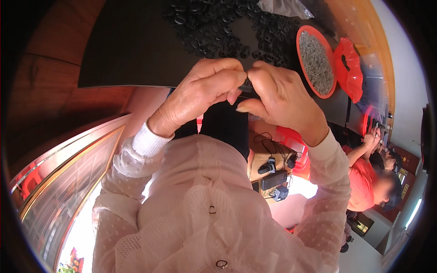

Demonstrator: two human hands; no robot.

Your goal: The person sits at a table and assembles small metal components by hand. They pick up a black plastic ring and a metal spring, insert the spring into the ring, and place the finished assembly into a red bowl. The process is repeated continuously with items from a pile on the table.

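White blouse (205, 195) near; left hand (200, 91) grips black part (246, 86), best held steady; right hand (284, 98) curls against it, grasp unclear.

Blouse (195, 170), six o'clock: pale, sheer, textured panels, two dark ring-shaped fittings (221, 264) at front. Left sleeve (119, 179), eight o'clock, right sleeve (331, 186), four o'clock: translucent, dotted, close-fitting cuffs (152, 140). Legwear (225, 123), blouse's twelve o'clock: dark

Glossy plastic parts (223, 32), matt tabletop (136, 45), shiny wavy plastic dish (353, 85)
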